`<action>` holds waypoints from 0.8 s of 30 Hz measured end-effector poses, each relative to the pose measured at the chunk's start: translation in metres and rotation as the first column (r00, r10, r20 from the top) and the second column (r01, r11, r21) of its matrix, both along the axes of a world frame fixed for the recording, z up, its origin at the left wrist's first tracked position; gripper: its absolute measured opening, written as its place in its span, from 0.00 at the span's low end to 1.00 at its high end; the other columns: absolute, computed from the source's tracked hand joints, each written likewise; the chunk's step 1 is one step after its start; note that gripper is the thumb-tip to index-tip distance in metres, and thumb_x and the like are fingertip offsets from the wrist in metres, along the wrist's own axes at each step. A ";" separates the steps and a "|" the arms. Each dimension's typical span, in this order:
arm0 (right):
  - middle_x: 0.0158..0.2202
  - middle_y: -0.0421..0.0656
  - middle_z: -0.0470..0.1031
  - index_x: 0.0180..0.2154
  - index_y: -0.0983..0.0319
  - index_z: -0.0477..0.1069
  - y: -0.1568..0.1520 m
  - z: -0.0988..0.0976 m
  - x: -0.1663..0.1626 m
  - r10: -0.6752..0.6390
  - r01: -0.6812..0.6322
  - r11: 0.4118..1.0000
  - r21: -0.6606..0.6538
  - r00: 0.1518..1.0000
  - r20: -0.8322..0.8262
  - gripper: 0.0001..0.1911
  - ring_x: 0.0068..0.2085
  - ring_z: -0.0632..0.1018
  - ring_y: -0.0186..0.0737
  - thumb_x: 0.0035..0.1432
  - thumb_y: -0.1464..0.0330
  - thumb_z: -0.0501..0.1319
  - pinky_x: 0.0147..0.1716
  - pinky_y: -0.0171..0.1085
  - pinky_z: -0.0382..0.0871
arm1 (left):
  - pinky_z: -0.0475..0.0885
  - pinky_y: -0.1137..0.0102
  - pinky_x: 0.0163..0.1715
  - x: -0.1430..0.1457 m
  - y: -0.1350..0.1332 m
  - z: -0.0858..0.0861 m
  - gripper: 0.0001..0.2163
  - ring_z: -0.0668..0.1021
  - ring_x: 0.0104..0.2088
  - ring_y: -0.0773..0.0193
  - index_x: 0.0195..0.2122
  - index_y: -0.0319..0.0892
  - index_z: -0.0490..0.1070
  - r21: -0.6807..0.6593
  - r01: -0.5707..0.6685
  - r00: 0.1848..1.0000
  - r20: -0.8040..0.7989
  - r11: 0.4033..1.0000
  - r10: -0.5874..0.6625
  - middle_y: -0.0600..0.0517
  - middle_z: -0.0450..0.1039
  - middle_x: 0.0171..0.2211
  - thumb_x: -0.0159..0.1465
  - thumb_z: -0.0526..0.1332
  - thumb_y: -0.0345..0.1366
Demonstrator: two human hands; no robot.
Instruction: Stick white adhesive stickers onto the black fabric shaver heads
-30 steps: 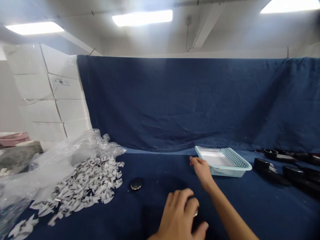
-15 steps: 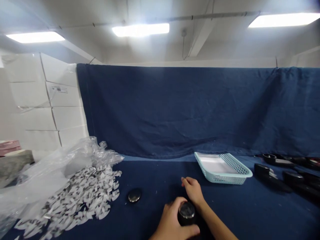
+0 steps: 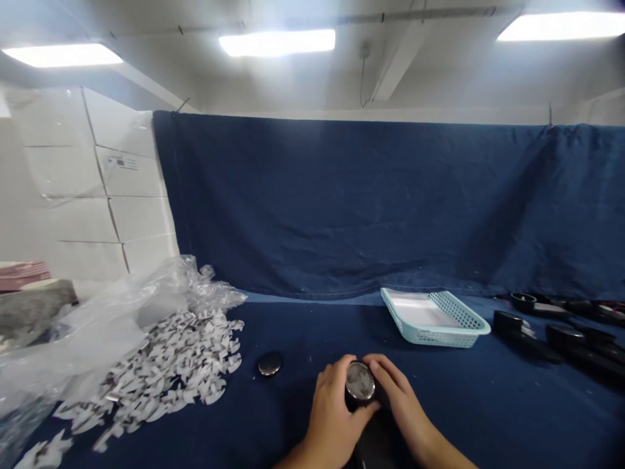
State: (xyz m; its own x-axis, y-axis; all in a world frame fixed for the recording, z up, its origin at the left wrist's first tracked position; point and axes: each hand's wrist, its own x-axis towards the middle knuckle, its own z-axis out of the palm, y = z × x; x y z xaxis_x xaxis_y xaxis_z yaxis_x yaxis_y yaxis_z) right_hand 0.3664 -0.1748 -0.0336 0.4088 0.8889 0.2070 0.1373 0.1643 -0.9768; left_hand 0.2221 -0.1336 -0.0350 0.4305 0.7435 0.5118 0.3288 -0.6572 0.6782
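Low in the middle, I hold a black fabric shaver point(image 3: 360, 382) whose round, perforated metal head faces up; its dark handle runs down towards me, partly hidden. My left hand point(image 3: 336, 405) is wrapped round the head's left side, thumb across the near side. On the right, my right hand point(image 3: 401, 398) closes on the head, its fingers at the rim. A separate round black piece with a shiny metal top point(image 3: 269, 364) lies on the blue cloth to the left. Farther left is a heap of small grey-white curved pieces point(image 3: 180, 365).
A light-blue perforated basket point(image 3: 443, 337) with white sheet material inside stands to the right. Several black devices point(image 3: 561, 339) lie at the far right. Clear plastic film point(image 3: 161, 293) covers part of the left side, in front of stacked white boxes point(image 3: 137, 208). A blue curtain point(image 3: 342, 202) hangs behind.
My right hand has come back from beyond the shaver onto its head. The head's top, dark before, now shows perforated silver metal. The view has tilted slightly downward.
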 end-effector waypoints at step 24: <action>0.46 0.43 0.80 0.45 0.56 0.77 -0.036 -0.010 0.005 0.149 -0.159 0.984 -0.076 0.981 -0.125 0.21 0.51 0.76 0.50 0.58 0.51 0.61 0.53 0.41 0.68 | 0.70 0.61 0.50 -0.002 -0.009 0.012 0.27 0.75 0.47 0.56 0.52 0.47 0.64 0.021 0.205 0.976 -0.079 0.978 -0.203 0.49 0.72 0.48 0.51 0.70 0.31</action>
